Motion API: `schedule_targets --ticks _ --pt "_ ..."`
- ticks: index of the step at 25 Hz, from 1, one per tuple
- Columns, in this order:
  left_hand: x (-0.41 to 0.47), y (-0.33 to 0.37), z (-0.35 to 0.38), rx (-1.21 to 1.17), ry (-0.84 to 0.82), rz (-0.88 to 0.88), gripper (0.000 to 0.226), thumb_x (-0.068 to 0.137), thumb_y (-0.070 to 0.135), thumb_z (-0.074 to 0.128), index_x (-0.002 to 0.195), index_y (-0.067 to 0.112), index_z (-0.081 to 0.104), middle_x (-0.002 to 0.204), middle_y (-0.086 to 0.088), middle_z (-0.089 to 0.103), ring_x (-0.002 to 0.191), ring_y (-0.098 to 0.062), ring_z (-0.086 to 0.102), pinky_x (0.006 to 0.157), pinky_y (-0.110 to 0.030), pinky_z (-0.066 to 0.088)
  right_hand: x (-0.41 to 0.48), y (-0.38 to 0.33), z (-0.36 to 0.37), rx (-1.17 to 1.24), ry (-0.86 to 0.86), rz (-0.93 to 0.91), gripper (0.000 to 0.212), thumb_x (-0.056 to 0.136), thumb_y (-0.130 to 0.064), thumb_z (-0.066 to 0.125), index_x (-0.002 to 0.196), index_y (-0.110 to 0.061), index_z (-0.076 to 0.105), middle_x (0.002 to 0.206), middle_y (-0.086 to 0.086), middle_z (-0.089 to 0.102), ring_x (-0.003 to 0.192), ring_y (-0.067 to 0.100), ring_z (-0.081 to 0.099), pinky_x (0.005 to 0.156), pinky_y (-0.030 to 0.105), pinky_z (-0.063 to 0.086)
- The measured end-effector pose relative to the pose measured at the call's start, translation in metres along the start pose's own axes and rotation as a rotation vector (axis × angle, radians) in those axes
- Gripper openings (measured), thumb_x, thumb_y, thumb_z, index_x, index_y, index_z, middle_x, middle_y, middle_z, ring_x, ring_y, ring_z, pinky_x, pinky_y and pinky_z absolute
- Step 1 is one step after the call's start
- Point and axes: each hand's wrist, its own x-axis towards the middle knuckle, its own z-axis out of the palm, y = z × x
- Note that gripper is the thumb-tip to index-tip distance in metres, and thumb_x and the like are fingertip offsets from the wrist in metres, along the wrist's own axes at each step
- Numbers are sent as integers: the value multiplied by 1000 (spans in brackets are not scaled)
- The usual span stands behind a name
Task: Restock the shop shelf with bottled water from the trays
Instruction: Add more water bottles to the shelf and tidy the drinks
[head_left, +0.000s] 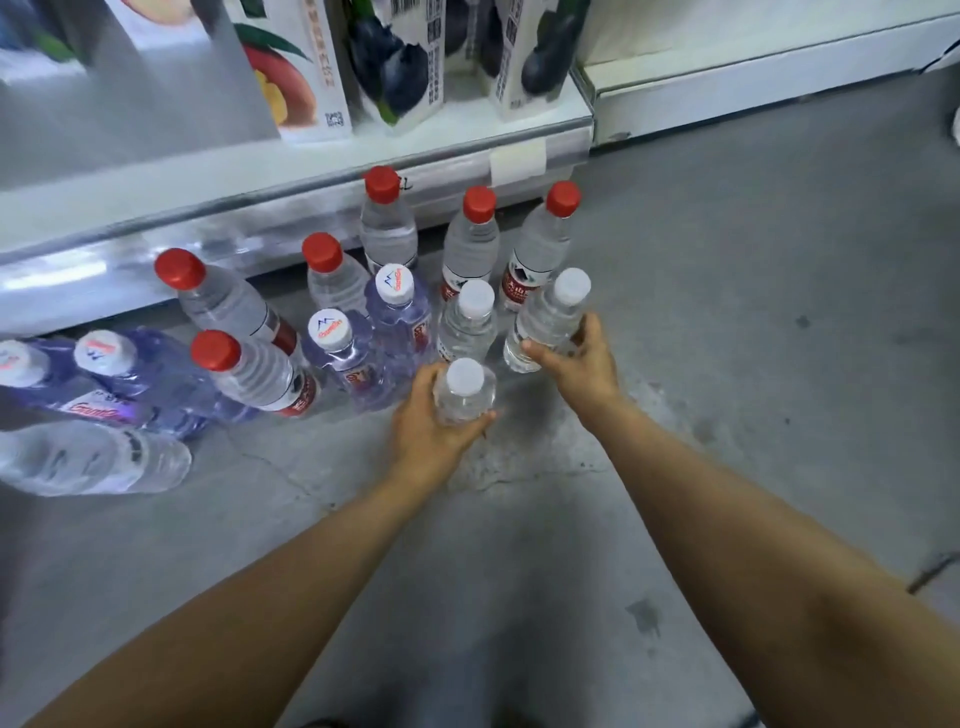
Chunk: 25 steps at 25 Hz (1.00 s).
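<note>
Clear plastic fills both grips: the left hand (431, 423) is curled round a white-capped bottle (464, 400), the right hand (579, 358) round a second bottle (549, 314), both upright on the floor (727, 312). Just beyond the knuckles crowd red-capped bottles (470, 244) — best lift straight up, no tilting — then carry outward to the shelf (208, 192).

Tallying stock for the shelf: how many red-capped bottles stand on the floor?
6 red-capped bottles: three in the back row, one just left of them, two farther left. More may be hidden off-frame.
</note>
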Motion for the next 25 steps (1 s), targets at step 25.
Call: schedule_targets --ticks 25 --pt "-333 582 -346 -916 -134 -304 76 91 71 40 126 9 67 122 -27 67 110 -40 67 85 -49 60 -358 -650 -156 180 -659 239 97 79 -58 80 155 -18 35 152 -3 48 136 17 50 109 42 46"
